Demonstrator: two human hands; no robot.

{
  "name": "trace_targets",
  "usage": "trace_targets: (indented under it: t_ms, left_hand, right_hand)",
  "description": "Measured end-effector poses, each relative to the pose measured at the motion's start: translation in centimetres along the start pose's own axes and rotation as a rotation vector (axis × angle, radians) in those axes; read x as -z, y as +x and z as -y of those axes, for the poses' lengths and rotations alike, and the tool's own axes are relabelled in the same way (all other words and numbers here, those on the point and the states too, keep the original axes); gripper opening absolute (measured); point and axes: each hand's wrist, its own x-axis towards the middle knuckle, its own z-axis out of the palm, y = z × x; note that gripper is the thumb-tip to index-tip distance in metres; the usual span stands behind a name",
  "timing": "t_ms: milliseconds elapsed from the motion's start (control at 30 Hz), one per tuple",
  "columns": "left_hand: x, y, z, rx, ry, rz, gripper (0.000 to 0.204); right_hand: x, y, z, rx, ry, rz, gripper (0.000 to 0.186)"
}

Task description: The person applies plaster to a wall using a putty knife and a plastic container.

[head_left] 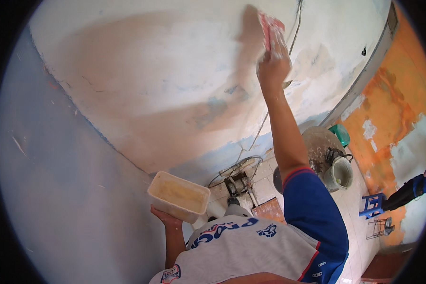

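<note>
The left hand (168, 217) carries a white rectangular plastic tub (177, 206) in front of the corner where the blue-grey wall (71, 165) meets the patchy pale wall (175, 57). Its opening faces the wearer, presumably to keep the pale paste (179, 193) within reach. The palm supports its underside; the fingers are hidden, so their closure cannot be determined. The right hand (274, 66) is clamped around a red, paste-smeared hand trowel (271, 29), raised beside the pale wall's hanging cable (296, 31); wall contact is unconfirmed.
</note>
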Motion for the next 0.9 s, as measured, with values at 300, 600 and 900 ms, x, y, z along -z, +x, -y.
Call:
trace_targets:
  t_ms: [300,600,900]
  left_hand:
    - [0.3,0.4,-0.4,-0.043,0.040,-0.021,0.072]
    - [1.6,0.8,-0.4,0.024,0.026,0.033,0.076]
    - [0.2,-0.7,-0.7,-0.010,0.033,-0.047,0.073]
  right_hand:
    - [0.9,-21.7,4.4,0.021,0.246,0.423,0.056]
    - [-5.8,-16.3,-5.1,-0.081,-0.359,0.348,0.061]
    - [2.3,-9.2,0.1,-0.195,0.048,0.227,0.047]
